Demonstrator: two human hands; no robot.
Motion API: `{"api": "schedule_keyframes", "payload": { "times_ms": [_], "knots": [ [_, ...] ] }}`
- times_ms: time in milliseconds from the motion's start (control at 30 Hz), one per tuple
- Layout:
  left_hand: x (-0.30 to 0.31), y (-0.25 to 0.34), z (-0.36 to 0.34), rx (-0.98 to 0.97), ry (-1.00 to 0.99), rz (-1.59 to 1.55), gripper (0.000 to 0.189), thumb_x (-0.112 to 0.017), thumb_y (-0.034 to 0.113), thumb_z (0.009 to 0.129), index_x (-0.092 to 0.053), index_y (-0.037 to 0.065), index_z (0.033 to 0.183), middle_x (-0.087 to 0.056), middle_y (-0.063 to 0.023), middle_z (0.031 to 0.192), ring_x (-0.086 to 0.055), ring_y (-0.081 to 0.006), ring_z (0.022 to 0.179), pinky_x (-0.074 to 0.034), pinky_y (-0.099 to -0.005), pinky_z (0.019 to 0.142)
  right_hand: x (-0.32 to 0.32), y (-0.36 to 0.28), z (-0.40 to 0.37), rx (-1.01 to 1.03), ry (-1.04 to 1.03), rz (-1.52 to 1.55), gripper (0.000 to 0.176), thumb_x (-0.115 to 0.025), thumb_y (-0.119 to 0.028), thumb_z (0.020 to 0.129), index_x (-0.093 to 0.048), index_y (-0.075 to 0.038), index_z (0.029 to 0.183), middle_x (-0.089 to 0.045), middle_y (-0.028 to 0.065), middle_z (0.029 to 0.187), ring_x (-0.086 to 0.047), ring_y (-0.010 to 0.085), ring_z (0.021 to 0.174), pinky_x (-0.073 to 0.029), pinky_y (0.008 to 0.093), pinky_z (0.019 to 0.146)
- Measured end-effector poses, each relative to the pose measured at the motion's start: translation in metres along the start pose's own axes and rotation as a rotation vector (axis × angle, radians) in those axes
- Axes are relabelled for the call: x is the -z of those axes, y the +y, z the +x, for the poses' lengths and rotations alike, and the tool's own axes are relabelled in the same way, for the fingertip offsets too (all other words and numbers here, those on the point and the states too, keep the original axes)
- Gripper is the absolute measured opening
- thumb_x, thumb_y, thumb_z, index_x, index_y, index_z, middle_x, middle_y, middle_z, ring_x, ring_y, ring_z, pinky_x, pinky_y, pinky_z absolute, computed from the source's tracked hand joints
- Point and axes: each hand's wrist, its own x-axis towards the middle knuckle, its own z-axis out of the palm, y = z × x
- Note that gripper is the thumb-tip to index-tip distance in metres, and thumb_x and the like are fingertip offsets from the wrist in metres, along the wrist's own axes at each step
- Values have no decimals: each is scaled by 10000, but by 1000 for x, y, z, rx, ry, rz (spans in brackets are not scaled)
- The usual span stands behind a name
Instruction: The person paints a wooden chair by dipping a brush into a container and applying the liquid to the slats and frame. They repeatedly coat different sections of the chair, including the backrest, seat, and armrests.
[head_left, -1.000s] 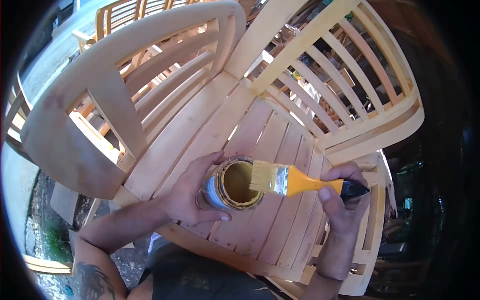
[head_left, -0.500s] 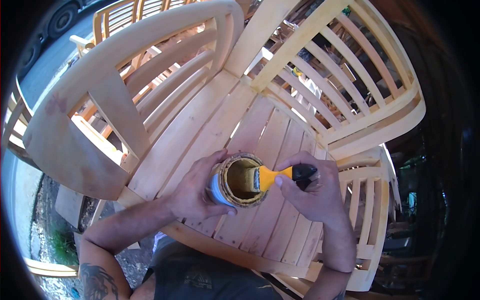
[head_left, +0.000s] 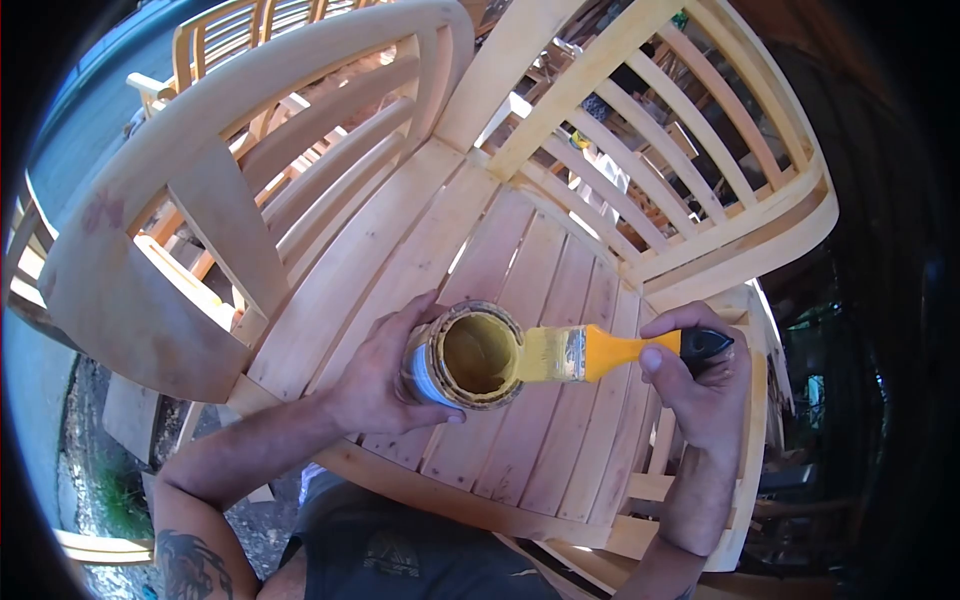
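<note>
The paintbrush [head_left: 600, 352] has yellow-coated bristles, an orange handle and a black end. The tin [head_left: 468, 356] is yellow-smeared inside. The slatted chair seat [head_left: 520, 250] is pale bare wood.

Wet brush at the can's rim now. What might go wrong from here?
The brush looks wet with yellow finish at the rim of the can; drips may land on the bare seat slats.
The open can looks tipped, held only by the left hand; a slip might spill it through the gaps.
The right hand grips the handle's far end; control may be loose.
</note>
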Motion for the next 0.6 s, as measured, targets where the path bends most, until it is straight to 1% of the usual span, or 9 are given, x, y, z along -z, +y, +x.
{"api": "schedule_keyframes", "payload": {
  "times_ms": [33,133,233,333,367,467,567,600],
  "knots": [
    [1,1,0,6,-2,5,1331,-999,340,608,-158,-50,1562,-507,-231,1441,-492,-368,1366,-361,-466,1166,2,-3,-2,-11,30,3,144,-732,-9,856,-690,16,991,-660,9,801,-583,38,700,-452,204,595],
    [1,2,1,-14,-1,28,1332,-999,348,607,-159,-51,1562,-503,-237,1447,-491,-371,1369,-362,-462,1166,5,-5,-7,92,2,23,177,-737,5,826,-697,2,999,-677,38,817,-604,75,694,-470,221,601],
    [-1,-2,0,-28,7,14,1337,-999,346,608,-152,-48,1564,-509,-241,1444,-494,-374,1367,-361,-463,1167,-7,6,5,424,-250,-61,230,-741,16,795,-707,-27,1018,-689,73,839,-622,112,659,-479,234,589],
    [-4,-5,1,-74,69,-32,1296,-990,339,599,-207,-32,1563,-547,-223,1401,-533,-392,1292,-408,-482,1103,-15,14,2,422,-322,-118,275,-743,29,762,-719,-56,1022,-691,90,837,-635,136,646,-482,249,573],
    [-4,-5,1,-70,70,-35,1296,-990,338,599,-206,-33,1563,-548,-222,1399,-535,-393,1290,-409,-482,1102,-11,12,1,417,-330,-153,287,-735,36,752,-725,-73,1017,-690,89,827,-641,129,646,-481,252,565],
    [-5,-4,0,-67,74,-46,1297,-990,334,600,-203,-37,1562,-551,-221,1396,-540,-394,1283,-413,-482,1097,9,8,-4,379,-332,-136,288,-734,34,742,-720,-49,1017,-691,91,830,-644,144,655,-485,252,585],
    [-4,-4,1,-84,77,-39,1299,-990,328,602,-196,-39,1563,-552,-221,1395,-543,-395,1280,-413,-482,1096,19,10,-7,433,-212,-98,262,-739,24,759,-703,-12,1016,-693,80,836,-641,133,678,-491,253,607],
    [-4,-4,1,-88,75,-32,1300,-990,326,603,-193,-40,1563,-552,-221,1396,-543,-395,1280,-413,-481,1096,18,10,-11,331,-147,-57,250,-743,15,771,-700,-4,1016,-695,74,838,-638,126,690,-492,254,614]
  ]
}}
